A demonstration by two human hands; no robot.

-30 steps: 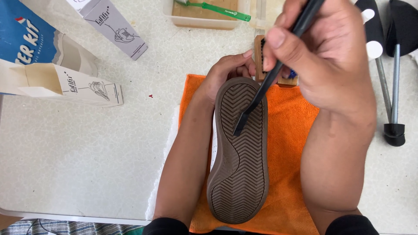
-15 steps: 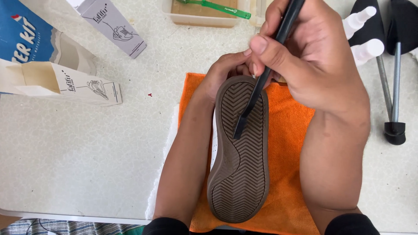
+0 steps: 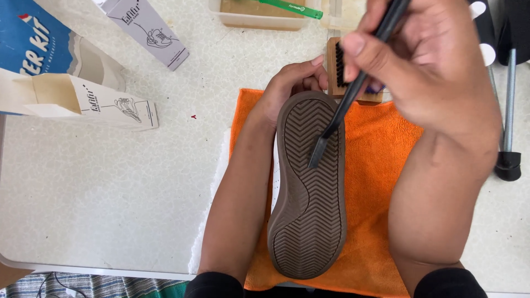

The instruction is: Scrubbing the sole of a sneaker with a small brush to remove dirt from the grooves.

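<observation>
A shoe (image 3: 307, 209) is held sole-up over an orange cloth (image 3: 381, 165), its brown grooved sole facing me and a strip of white upper showing at its left side. My left hand (image 3: 287, 88) grips the toe end from the far side. My right hand (image 3: 425, 66) holds a thin black brush (image 3: 353, 94) like a pen. The brush tip rests on the grooves in the sole's upper middle. A wooden brush with black bristles (image 3: 338, 69) lies just beyond the toe, partly hidden by my right hand.
Open white cartons (image 3: 94, 102) (image 3: 149, 30) and a blue box (image 3: 33, 38) lie at the left of the pale table (image 3: 110, 198). A shallow tray with a green brush (image 3: 265, 14) sits at the back. Black shoe trees on metal rods (image 3: 508, 110) stand at the right.
My right hand and the black brush have shifted slightly along the sole's grooves; the shoe and my left hand stay in place.
</observation>
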